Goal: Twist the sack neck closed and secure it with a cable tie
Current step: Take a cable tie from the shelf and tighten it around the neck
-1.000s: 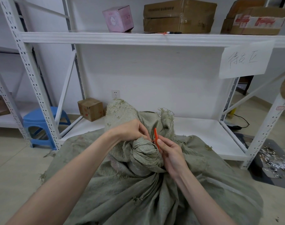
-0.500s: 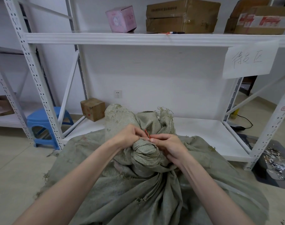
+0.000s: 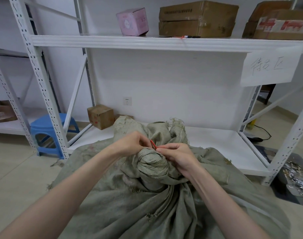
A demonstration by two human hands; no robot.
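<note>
A large grey-green woven sack fills the lower middle of the head view. Its neck is twisted into a tight wound knob, with the frayed mouth flaring up behind. A thin red cable tie shows above the knob, between my two hands. My left hand pinches one end of it at the knob's upper left. My right hand pinches the other end at the upper right. Most of the tie is hidden by fingers and cloth.
A white metal rack stands right behind the sack, its low shelf just beyond my hands. A small carton sits on that shelf, a blue stool at left, cardboard boxes above, scrap litter at right.
My right hand has risen from the knob's side to its top and met my left hand. The red tie, first upright by my right fingers, now lies short between both hands.
</note>
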